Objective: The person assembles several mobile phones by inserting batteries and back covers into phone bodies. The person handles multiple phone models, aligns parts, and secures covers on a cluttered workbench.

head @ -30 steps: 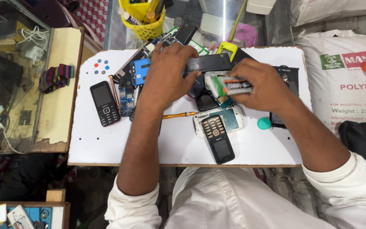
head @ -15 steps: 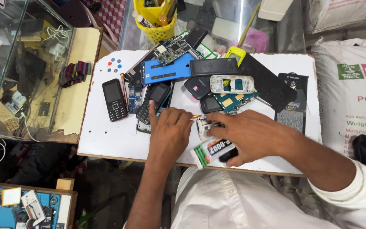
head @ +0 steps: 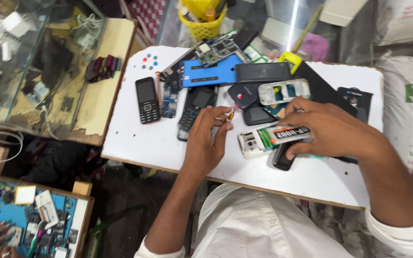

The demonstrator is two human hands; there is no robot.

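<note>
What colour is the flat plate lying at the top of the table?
Bright blue plate, clearest in the head view.

A white woven sack (head: 409, 102) with a green printed panel is seen at the right edge of the frame, beside the white table (head: 135, 138). At centre, a white and green battery label (head: 283, 135) is partly covered by the right hand (head: 328, 129). The dark, unlit screen of a black keypad phone (head: 146, 99) is shown at centre left.
</note>
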